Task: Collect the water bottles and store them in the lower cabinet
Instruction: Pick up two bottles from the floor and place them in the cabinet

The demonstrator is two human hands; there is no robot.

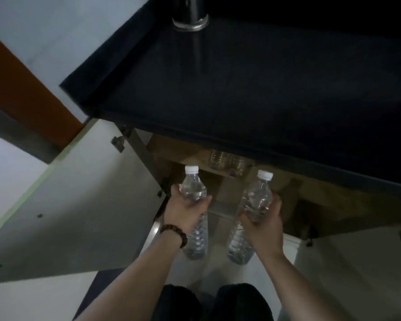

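Water bottles: two, clear, white caps, both upright in front of open lower cabinet (pixel 220 195). Left hand (pixel 185 210) wraps left bottle (pixel 193 188) mid-body; right hand (pixel 263 220) wraps right bottle (pixel 257 195) same way. Beaded bracelet (pixel 175 235) on left wrist. More clear bottles (pixel 227 162) already on shelf inside. Door (pixel 79 205) swung open left, dark countertop (pixel 252 89) above.

Location: a home kitchen; dark tabletop (pixel 252 93) carries a chrome faucet base (pixel 190 23). Lower cabinet (pixel 218 158) beneath; white door (pixel 74 205) open.
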